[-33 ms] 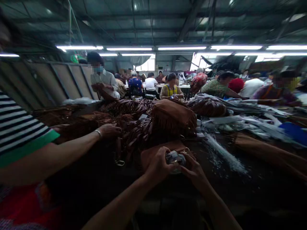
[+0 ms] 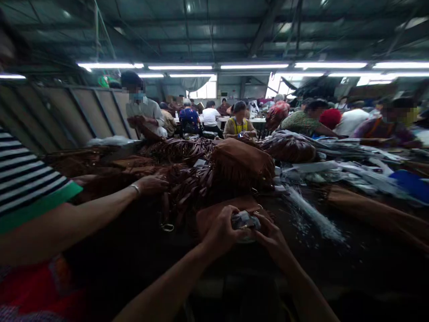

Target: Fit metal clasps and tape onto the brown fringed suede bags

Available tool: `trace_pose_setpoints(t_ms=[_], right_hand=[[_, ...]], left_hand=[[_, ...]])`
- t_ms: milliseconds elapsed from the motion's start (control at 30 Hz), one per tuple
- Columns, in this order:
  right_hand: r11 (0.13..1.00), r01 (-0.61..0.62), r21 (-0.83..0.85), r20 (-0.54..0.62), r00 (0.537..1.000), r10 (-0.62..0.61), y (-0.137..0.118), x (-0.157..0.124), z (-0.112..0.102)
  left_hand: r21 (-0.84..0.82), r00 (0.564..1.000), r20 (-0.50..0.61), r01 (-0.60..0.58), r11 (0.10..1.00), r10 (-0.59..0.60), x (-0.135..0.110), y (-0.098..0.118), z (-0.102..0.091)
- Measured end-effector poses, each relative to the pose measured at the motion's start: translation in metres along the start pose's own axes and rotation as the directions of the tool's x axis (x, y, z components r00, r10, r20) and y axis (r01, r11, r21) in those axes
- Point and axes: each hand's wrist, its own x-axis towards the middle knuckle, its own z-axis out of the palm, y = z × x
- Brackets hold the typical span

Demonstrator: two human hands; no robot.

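My left hand (image 2: 223,226) and my right hand (image 2: 271,235) face each other in front of me. Between them is a small, shiny grey-and-clear plastic bundle (image 2: 246,220), which both grip with curled fingers and thumbs. Its exact kind and contents are too dim to make out. Under and behind the hands lies a brown leather bag piece (image 2: 209,214), with a metal ring (image 2: 258,208) near my right fingers. Just beyond sits a brown fringed bag (image 2: 244,158).
A co-worker's arm (image 2: 110,201) in a striped sleeve reaches in from the left to brown strap pieces (image 2: 187,183). A metal clasp (image 2: 166,227) lies nearby. White plastic strips (image 2: 335,172), a blue item (image 2: 410,185) and brown material (image 2: 365,205) are on the right.
The view has shifted very slightly. My right fingers seem to have moved a touch on the plastic bundle; otherwise the scene looks the same.
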Motion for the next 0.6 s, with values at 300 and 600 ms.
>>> trace_pose_setpoints(t_ms=[300, 600], right_hand=[[0.983, 0.109, -0.149, -0.097, 0.987, -0.125, 0.012, -0.006, -0.036], [0.952, 0.265, -0.151, 0.69, 0.718, -0.091, -0.017, 0.0, -0.044]], left_hand=[[0.504, 0.991, 0.12, -0.017, 0.864, -0.051, -0.005, -0.045, -0.001], [0.69, 0.98, -0.074, 0.186, 0.7, -0.187, 0.035, -0.038, -0.027]])
